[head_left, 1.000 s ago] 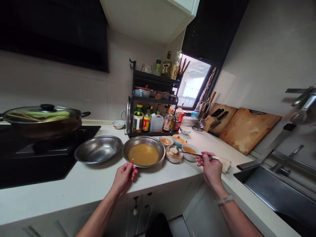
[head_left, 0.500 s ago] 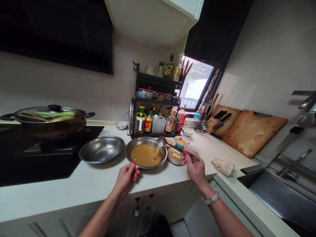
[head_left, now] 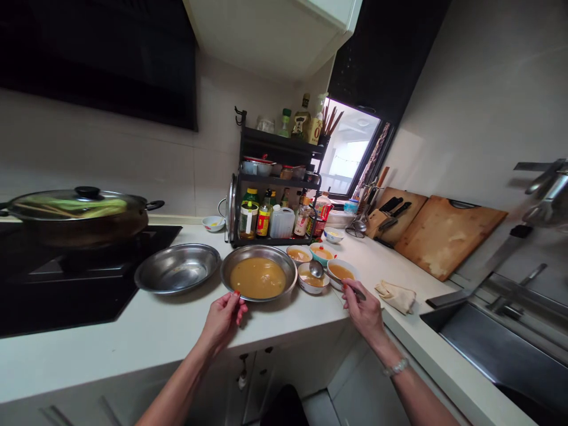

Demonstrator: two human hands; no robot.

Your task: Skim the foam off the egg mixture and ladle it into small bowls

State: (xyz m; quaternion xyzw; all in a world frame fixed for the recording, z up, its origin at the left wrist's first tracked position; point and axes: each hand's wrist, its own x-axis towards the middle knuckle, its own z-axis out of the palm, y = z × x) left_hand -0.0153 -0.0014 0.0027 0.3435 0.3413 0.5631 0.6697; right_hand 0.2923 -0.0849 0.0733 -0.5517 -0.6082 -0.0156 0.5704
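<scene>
My left hand (head_left: 223,318) grips the near rim of a steel bowl (head_left: 259,276) filled with brown liquid. My right hand (head_left: 362,306) is closed on the handle of a metal spoon (head_left: 320,271). The spoon's head hangs over a small white bowl (head_left: 312,279) of brownish liquid, just right of the steel bowl. Another small bowl (head_left: 341,271) with orange-brown liquid sits beside my right hand.
An empty steel bowl (head_left: 177,269) stands left of the full one. A lidded wok (head_left: 75,214) sits on the black hob (head_left: 66,284). A spice rack (head_left: 275,195), two more small bowls (head_left: 322,252), cutting boards (head_left: 446,232), a folded cloth (head_left: 396,295) and the sink (head_left: 497,343) are around.
The spoon tipped liquid into the steel bowl half a second ago; now my right hand has drawn it back right, over the small white bowl. My left hand has stayed on the rim.
</scene>
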